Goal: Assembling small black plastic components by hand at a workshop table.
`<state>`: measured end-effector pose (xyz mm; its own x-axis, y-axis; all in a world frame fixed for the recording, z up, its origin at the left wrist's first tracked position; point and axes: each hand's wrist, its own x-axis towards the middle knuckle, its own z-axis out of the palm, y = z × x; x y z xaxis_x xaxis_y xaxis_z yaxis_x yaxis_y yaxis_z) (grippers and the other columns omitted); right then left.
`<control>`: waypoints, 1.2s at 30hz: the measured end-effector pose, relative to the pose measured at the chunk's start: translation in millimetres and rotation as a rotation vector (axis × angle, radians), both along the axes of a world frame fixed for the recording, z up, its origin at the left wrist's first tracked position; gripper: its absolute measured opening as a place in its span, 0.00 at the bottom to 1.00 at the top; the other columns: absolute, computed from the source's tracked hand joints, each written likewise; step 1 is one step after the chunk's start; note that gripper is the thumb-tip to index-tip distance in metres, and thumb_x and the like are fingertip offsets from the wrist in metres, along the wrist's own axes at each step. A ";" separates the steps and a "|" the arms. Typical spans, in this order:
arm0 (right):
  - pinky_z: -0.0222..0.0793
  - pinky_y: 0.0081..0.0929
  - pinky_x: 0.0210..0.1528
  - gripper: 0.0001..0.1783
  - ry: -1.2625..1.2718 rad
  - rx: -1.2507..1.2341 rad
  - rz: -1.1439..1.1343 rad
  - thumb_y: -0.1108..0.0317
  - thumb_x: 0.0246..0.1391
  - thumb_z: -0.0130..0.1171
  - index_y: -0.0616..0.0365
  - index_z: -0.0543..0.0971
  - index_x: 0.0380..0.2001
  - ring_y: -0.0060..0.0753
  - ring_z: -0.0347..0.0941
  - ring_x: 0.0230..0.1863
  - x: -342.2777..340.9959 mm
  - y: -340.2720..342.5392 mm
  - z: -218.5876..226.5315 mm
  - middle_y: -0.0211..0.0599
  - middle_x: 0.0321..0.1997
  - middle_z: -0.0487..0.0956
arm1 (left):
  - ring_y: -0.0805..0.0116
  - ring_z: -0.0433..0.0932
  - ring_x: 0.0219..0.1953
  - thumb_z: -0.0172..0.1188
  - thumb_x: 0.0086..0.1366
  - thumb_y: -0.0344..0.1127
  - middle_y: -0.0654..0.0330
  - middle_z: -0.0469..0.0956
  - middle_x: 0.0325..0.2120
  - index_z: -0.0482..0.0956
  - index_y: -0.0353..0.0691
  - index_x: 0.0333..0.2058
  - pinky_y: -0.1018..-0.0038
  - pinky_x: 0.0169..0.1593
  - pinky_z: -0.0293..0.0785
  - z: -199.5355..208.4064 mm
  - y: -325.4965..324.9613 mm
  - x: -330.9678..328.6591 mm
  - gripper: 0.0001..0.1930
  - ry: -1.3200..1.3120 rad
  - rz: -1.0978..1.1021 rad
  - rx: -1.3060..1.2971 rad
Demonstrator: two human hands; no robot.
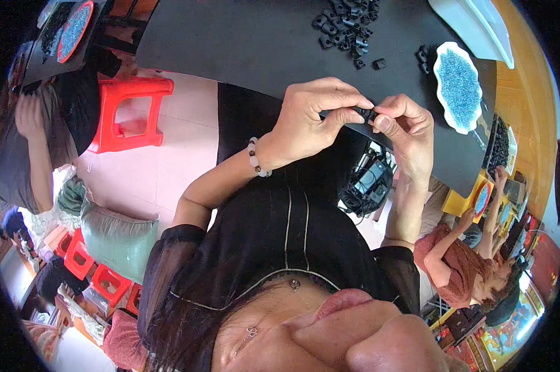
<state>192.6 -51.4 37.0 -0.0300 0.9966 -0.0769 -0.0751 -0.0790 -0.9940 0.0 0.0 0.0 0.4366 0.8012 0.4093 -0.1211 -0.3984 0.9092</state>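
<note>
A small black plastic part (367,115) is pinched between my two hands over the near edge of the dark table (249,46). My left hand (320,116) grips it with thumb and forefinger, and a beaded bracelet circles that wrist. From the other side, the thumb and fingers of my right hand (406,124) close on the same part. Fingertips cover much of it, so its exact shape is hidden. Beyond my hands lies a loose pile of similar black parts (348,31). To the right stands a white scalloped dish (440,87) filled with tiny blue pieces (461,90).
A white tray (478,28) sits at the far right, near a few black parts (422,59). On the left are a red stool (134,115), a stuffed sack (122,239) and a seated person (38,136). Another person (456,263) works at the right. A black bag (367,183) hangs below the table edge.
</note>
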 end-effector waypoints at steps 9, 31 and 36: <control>0.67 0.15 0.33 0.04 -0.059 -0.060 -0.049 0.79 0.49 0.67 0.62 0.81 0.27 0.16 0.72 0.29 -4.5 -3.6 -3.3 0.32 0.28 0.80 | 0.71 0.82 0.31 0.58 0.55 0.13 0.55 0.81 0.35 0.85 0.37 0.39 0.79 0.34 0.82 -3.4 -11.7 2.4 0.16 0.050 0.125 0.096; 0.70 0.18 0.33 0.06 0.018 -0.062 0.011 0.78 0.52 0.65 0.62 0.78 0.24 0.19 0.75 0.28 -8.4 -1.0 2.2 0.34 0.26 0.80 | 0.66 0.84 0.33 0.53 0.53 0.09 0.53 0.81 0.36 0.83 0.33 0.40 0.77 0.37 0.84 4.7 -11.1 -0.9 0.19 0.083 0.140 0.283; 0.70 0.19 0.34 0.05 0.113 -0.053 -0.010 0.76 0.53 0.65 0.63 0.78 0.26 0.20 0.75 0.28 -10.9 6.0 -8.2 0.34 0.26 0.80 | 0.66 0.83 0.34 0.55 0.54 0.10 0.52 0.81 0.36 0.83 0.33 0.40 0.77 0.37 0.84 3.7 -8.6 1.4 0.17 0.100 0.159 0.266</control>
<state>181.6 -45.5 28.8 -0.0319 0.9916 -0.1257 -0.1870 -0.1295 -0.9738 1.4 -8.6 3.7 0.3626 0.7335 0.5749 0.0462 -0.6303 0.7750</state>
